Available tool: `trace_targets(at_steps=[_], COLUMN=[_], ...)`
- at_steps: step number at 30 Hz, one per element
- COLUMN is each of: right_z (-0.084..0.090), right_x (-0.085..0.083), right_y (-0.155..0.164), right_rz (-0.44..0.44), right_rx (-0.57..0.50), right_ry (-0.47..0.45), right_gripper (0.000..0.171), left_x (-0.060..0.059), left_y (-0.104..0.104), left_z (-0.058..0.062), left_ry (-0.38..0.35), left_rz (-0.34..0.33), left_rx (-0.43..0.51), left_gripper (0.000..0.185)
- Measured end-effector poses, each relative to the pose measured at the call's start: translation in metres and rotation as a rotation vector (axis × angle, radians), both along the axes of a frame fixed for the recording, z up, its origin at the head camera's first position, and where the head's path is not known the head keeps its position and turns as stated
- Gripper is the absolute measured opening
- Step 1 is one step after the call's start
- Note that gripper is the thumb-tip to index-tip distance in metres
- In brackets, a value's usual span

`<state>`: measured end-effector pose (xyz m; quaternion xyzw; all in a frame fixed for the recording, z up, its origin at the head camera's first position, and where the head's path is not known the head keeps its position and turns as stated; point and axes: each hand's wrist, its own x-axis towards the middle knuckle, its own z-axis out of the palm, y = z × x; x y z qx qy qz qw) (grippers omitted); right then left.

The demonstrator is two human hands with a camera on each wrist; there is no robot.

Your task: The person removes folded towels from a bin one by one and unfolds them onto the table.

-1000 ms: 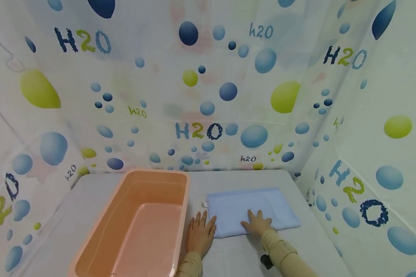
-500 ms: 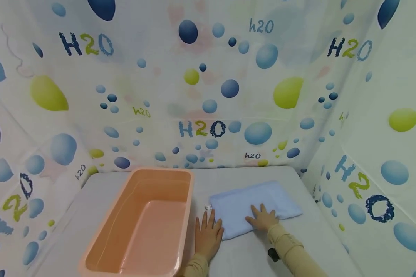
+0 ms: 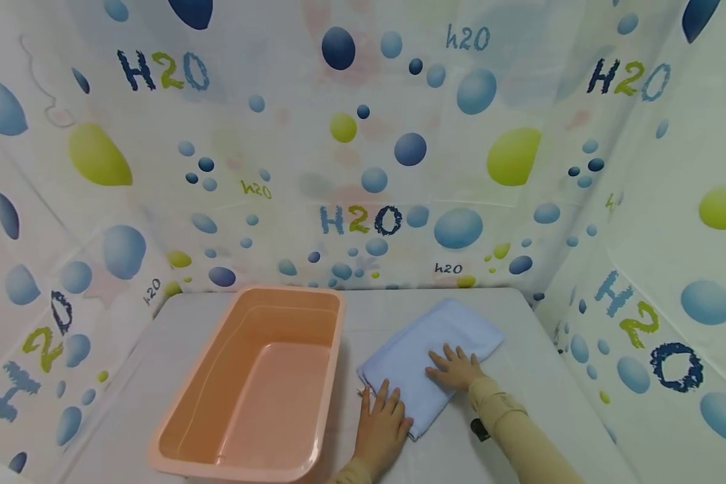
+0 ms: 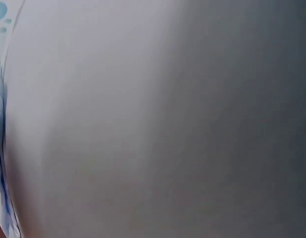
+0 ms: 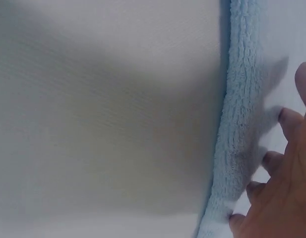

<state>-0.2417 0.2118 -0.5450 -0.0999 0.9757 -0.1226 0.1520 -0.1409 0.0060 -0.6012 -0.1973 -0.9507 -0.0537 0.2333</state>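
Observation:
A folded light blue towel [image 3: 435, 353] lies askew on the grey table [image 3: 520, 390], its far end pointing to the back right. My right hand [image 3: 454, 366] lies flat on the towel's middle with fingers spread. My left hand [image 3: 382, 420] rests flat at the towel's near left corner, fingers straight. In the right wrist view the right hand's fingertips [image 5: 286, 119] press the fluffy towel [image 5: 239, 124] near its edge. The left wrist view shows only the blurred grey table [image 4: 153, 119].
A peach plastic tub [image 3: 254, 383] stands to the left of the towel, its right rim close to my left hand. Curtain walls [image 3: 363, 148] printed with blue and green bubbles close the table in at the back and both sides.
The towel has turned counter-clockwise under both hands, from square to the table to slanting toward the back right. The left hand drew back toward me and the right slid slightly away.

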Motion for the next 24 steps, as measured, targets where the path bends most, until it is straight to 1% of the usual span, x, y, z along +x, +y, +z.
trace_targets(at_steps=[2,4,8,10,12,16,21,24], right_z=[-0.001,-0.002,-0.004,-0.005,-0.006,-0.005,-0.001,0.001], right_x=[-0.002,-0.005,-0.011,-0.015,-0.019,-0.024,-0.029,-0.032], right_y=[0.0,0.0,0.002,0.003,0.004,0.004,-0.004,-0.013], right_rz=[0.018,0.027,0.038,0.051,0.071,0.109,0.132,0.132], right_rx=[0.012,-0.001,-0.007,-0.032,-0.041,-0.081,-0.15,-0.189], right_ry=[-0.02,-0.037,-0.078,-0.086,-0.094,-0.102,-0.109,-0.108], right_gripper=[0.067,0.069,0.073,0.073,0.073,0.069,0.066,0.066], left_x=[0.006,0.01,0.016,0.018,0.021,0.029,0.039,0.041], left_y=[0.003,0.004,0.005,0.005,0.005,0.01,0.02,0.026], left_z=[0.0,0.0,0.002,0.003,0.003,0.004,0.011,0.012], left_ry=[-0.013,-0.033,-0.09,-0.118,-0.137,-0.182,-0.307,-0.365], left_rz=[-0.016,-0.024,-0.029,-0.036,-0.045,-0.078,-0.122,-0.145], left_rx=[0.002,0.007,0.016,0.017,0.008,-0.046,-0.121,-0.129], left_gripper=[0.033,0.036,0.044,0.048,0.051,0.06,0.069,0.072])
